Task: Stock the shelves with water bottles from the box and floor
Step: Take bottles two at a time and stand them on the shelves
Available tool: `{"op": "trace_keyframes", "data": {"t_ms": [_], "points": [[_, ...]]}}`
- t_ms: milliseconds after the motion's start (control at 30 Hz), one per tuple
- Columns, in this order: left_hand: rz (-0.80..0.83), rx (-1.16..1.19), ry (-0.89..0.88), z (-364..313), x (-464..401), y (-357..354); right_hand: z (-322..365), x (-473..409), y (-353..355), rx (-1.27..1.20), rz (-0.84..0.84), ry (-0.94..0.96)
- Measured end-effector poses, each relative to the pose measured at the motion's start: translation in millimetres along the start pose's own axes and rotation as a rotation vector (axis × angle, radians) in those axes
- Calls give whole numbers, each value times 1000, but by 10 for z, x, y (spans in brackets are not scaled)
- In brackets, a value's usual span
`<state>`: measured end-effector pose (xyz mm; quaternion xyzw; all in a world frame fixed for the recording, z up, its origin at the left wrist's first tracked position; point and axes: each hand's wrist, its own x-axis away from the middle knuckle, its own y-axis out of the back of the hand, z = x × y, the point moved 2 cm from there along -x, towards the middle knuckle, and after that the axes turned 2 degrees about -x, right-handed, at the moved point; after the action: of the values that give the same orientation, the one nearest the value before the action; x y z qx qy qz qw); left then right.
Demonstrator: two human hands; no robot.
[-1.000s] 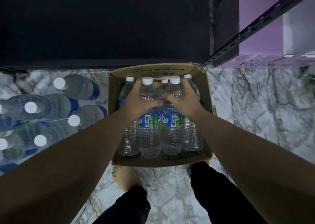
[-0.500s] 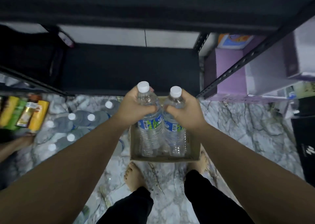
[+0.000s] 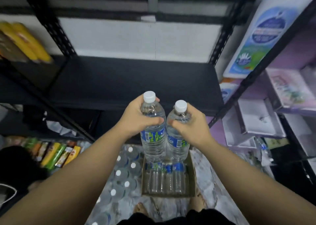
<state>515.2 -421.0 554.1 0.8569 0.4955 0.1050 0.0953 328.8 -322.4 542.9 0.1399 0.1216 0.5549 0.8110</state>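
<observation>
**Transfer of Two Bottles from Box to Shelf**

The work area was a narrow aisle with a marble-patterned floor (image 3: 203,158) and black slotted-steel racking on three sides. An empty black shelf (image 3: 133,81) lay directly ahead. Loose bottles (image 3: 123,173) lay on the floor to the left of the cardboard box (image 3: 192,176), which still held more bottles.

The left hand (image 3: 136,118) gripped the left bottle (image 3: 152,130) with its fingers curled round the shoulder below the white cap. The right hand (image 3: 189,123) gripped the right bottle (image 3: 176,139) in the same way. Both bottles hung upright, touching side by side, above the box and just in front of the shelf edge.

Recommended procedure: the bases should clear the shelf lip before moving forward; the bottles should be kept vertical, set down at the rear of the shelf to leave room in front, and released only once both stand firm.

Compared with half a second earlier, both bottles had risen well clear of the box, and the view had tilted upward to show the upper shelf levels.
</observation>
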Motion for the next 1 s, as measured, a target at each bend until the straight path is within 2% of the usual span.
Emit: {"op": "trace_keyframes", "data": {"t_ms": [300,600,767,1000], "points": [[-28,9,-220,-1498,46,552,1526,-160,486,-55,-39,209],[-71,60,-398,-2695,-83,877,2654,-447,918,-43,-105,435],[-97,41,-436,-2873,-203,892,2809,-578,1005,-11,-136,483],[-121,47,-404,-2607,-450,800,2571,-776,924,-34,-127,452]]}}
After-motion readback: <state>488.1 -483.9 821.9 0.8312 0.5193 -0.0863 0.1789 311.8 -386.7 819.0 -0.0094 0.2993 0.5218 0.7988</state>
